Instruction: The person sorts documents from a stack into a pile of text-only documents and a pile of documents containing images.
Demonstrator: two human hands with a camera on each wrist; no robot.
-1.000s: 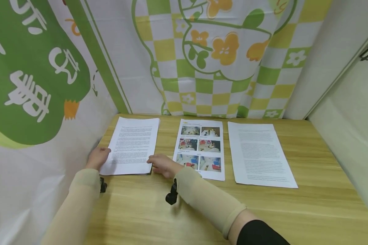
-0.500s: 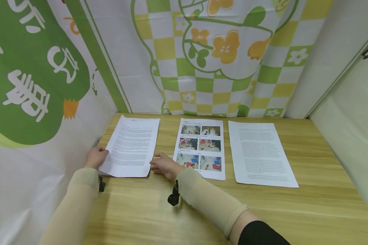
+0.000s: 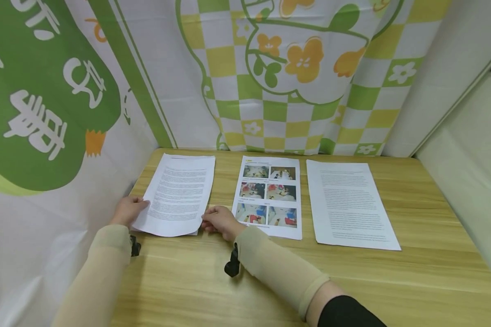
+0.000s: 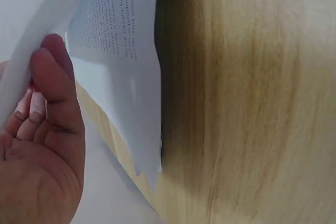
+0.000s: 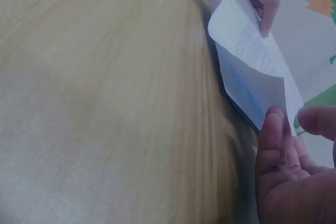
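Observation:
At the left of the head view lies a stack of printed papers (image 3: pixel 177 190), its top sheet lifted and bowed. My left hand (image 3: pixel 128 210) pinches the sheet's left edge between thumb and fingers, as the left wrist view also shows. My right hand (image 3: pixel 222 221) is at the near right corner. In the right wrist view its fingers (image 5: pixel 271 124) touch the raised edge of the sheet (image 5: pixel 262 56), while the thumb stands apart. Beneath, another printed page (image 4: pixel 118 51) shows in the left wrist view.
Right of the stack lies a sheet with several colour photos (image 3: pixel 268 195), partly behind my right hand. Farther right is a printed text sheet (image 3: pixel 352 204). All lie on a wooden table (image 3: pixel 180 281), with patterned curtains (image 3: pixel 274 91) behind it.
The top sheet's near edge has risen and bowed away from the papers below. My left hand has shifted slightly along with the sheet; my right hand stays by the right corner.

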